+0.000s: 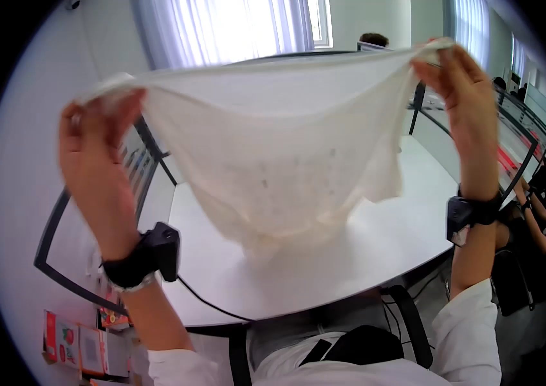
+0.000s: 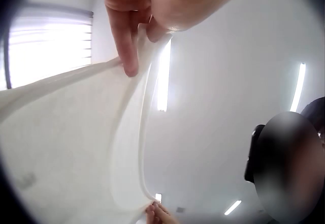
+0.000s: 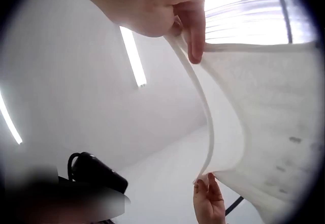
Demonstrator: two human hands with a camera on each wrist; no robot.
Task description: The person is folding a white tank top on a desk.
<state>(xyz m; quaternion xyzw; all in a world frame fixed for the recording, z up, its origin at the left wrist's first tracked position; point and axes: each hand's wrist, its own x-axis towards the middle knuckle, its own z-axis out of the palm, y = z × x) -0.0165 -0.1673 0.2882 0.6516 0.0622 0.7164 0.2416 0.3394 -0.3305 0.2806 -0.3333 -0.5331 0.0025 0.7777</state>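
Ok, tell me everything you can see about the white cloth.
The cloth looks thin, off-white and soft, with a few small dark marks. The left hand and right hand pinch its upper ends, holding it spread between them. Below, it sags in loose folds over the white table; whether it touches down is unclear.

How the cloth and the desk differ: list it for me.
The cloth hangs between the left hand and right hand; the desk stands below. The cloth sags limply; the desk is flat and smooth. The cloth shows small dark marks; the desk's visible top looks plain. Both look whitish.
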